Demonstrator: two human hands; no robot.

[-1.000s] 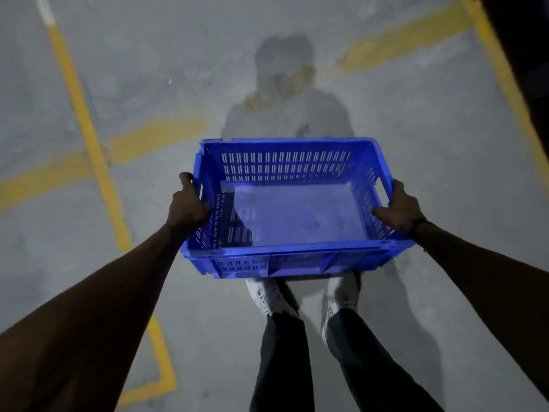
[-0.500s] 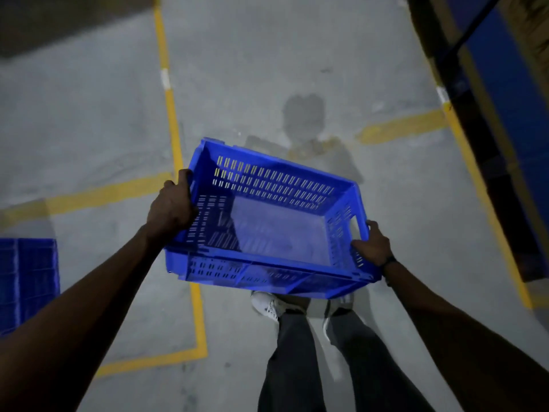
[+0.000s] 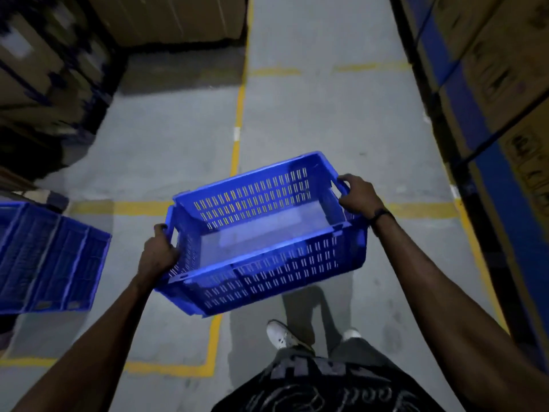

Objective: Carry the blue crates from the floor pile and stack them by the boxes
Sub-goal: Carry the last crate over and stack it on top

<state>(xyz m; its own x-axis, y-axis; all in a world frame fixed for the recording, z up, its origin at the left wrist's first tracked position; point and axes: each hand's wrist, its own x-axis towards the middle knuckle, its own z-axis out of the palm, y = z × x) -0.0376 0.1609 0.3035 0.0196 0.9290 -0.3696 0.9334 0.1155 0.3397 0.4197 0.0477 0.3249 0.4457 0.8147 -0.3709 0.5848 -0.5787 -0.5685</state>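
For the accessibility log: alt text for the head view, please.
A person carries an empty blue crate tilted, left hand and right hand gripping its end handles, over a grey floor with yellow lines. More blue crates sit left; cardboard boxes line the right.

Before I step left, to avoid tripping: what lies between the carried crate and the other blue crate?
Head view: bare grey floor with a yellow line between the carried crate and the other crate.

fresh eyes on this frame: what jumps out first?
The empty blue crate, mid-frame and tilted, gripped at its end handles by the left hand and right hand. More blue crates sit at the left edge, and cardboard boxes line the rack on the right.
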